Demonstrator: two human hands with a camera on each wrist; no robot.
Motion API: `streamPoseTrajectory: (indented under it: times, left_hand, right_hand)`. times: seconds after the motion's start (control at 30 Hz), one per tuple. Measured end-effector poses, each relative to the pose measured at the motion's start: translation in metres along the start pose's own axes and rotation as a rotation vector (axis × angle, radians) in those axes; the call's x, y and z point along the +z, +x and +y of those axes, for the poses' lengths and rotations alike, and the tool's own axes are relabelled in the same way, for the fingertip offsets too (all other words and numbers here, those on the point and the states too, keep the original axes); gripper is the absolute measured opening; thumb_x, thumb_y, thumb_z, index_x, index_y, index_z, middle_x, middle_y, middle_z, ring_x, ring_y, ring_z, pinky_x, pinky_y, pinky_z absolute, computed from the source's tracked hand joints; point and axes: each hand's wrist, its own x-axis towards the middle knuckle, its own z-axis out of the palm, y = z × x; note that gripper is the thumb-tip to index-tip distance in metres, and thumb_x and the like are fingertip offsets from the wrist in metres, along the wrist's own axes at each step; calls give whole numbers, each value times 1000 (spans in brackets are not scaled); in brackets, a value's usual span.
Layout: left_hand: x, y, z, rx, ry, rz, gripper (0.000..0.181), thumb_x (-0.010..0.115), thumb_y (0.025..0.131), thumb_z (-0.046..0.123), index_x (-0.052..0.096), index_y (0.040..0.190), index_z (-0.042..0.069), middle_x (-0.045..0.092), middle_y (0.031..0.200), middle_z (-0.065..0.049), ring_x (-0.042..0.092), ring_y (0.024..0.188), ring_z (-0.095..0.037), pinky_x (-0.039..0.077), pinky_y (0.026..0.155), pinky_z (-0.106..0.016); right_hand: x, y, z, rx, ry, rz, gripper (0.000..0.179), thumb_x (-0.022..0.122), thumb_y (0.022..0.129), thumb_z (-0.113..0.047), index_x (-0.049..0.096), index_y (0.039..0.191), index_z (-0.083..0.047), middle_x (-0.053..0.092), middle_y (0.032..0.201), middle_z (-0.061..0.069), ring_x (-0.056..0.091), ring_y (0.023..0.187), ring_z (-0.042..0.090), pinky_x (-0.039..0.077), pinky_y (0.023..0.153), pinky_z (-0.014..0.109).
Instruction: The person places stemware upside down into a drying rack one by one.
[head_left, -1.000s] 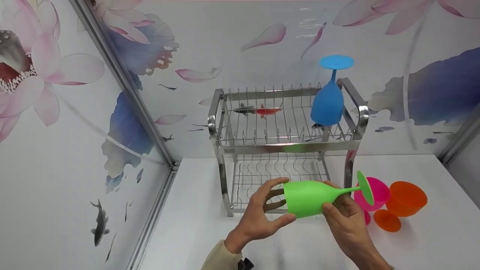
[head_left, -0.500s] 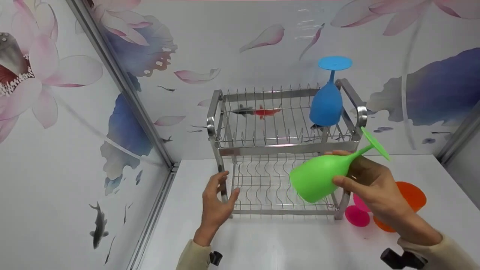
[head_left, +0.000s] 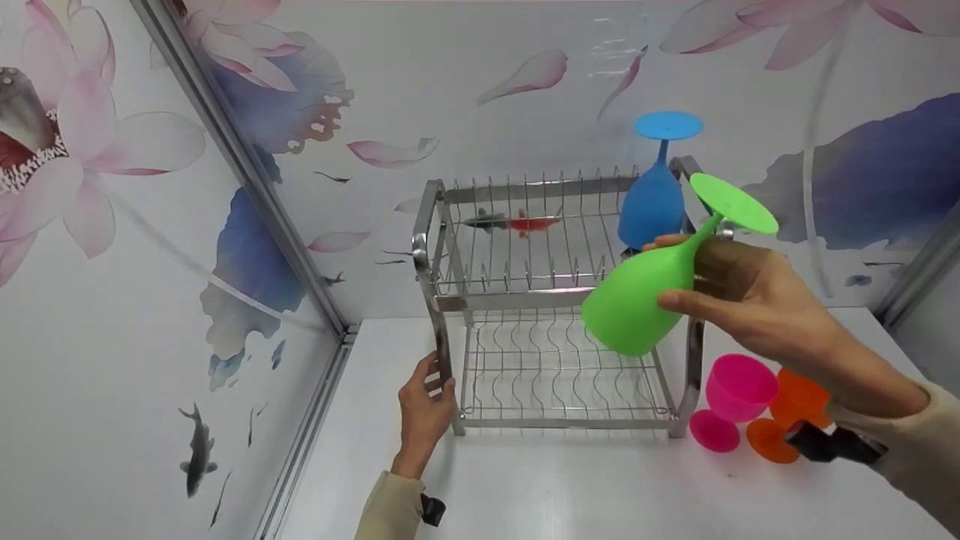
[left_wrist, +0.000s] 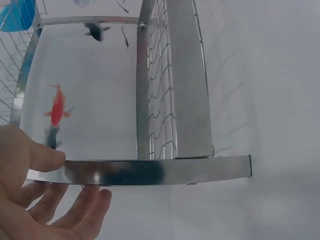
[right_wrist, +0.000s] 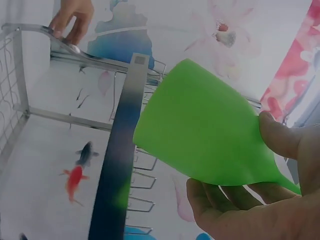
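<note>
My right hand (head_left: 757, 300) holds a green plastic goblet (head_left: 637, 300) by the lower bowl near the stem, thumb on one side and fingers on the other. The goblet is tilted, its foot up to the right and its mouth down to the left, before the upper tier of a metal dish rack (head_left: 517, 300). In the right wrist view, the green bowl (right_wrist: 200, 130) appears beside the rack's rail. My left hand (head_left: 426, 412) grips the rack's left upright; the left wrist view has the thumb and fingers on either side of the metal bar (left_wrist: 125, 172).
Upside down on the upper tier's right end stands a blue goblet (head_left: 651, 206). A pink goblet (head_left: 741, 386) and an orange goblet (head_left: 799, 401) are on the white table (head_left: 562, 487) right of the rack, the orange one partly behind my right arm. Patterned walls enclose the table.
The green goblet has left the left hand's side and risen up and right in the right hand, its foot tipping upward. My left hand has moved left and taken hold of the rack's upright.
</note>
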Motion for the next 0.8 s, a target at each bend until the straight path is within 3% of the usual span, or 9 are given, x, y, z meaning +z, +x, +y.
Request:
streamPoseTrajectory:
  times: [0.1, 0.2, 0.43, 0.57, 0.8]
  left_hand:
    - [0, 1, -1, -43, -8, -8, 48, 75, 95, -3, 64, 142, 3, 74, 122, -19, 80, 98, -34, 67, 79, -29]
    - [-1, 2, -2, -50, -7, -3, 48, 76, 95, -3, 67, 141, 3, 75, 122, -19, 81, 96, -34, 67, 77, -26]
    - [-1, 2, -2, -53, 14, 1, 47, 77, 94, -1, 68, 141, 1, 77, 120, -20, 80, 98, -37, 67, 78, -30]
    - [0, 2, -1, -49, 28, 7, 47, 77, 95, 0, 68, 140, 0, 77, 120, -21, 80, 98, -38, 67, 79, -33]
    - [1, 2, -2, -38, 42, 8, 46, 77, 96, 1, 67, 141, -1, 76, 121, -21, 79, 100, -38, 67, 79, -32]
  right_hand:
    - [-5, 10, -9, -2, -37, -11, 54, 76, 100, -10, 59, 152, -13, 69, 139, -4, 69, 121, 1, 61, 92, 18]
    - [-10, 18, -18, -16, -59, -20, 55, 77, 99, -11, 58, 151, -12, 69, 139, -1, 69, 122, 3, 60, 93, 17]
    - [-20, 47, -41, 4, -83, -34, 55, 80, 98, -15, 59, 148, -10, 69, 141, 7, 68, 132, 35, 59, 97, 20]
    - [-21, 68, -50, 36, -117, -51, 55, 81, 97, -19, 60, 147, -10, 67, 143, 10, 63, 137, 40, 59, 101, 23]
    - [-18, 104, -50, 38, -195, -91, 55, 80, 98, -19, 58, 147, -5, 66, 144, 15, 59, 140, 41, 49, 116, 58]
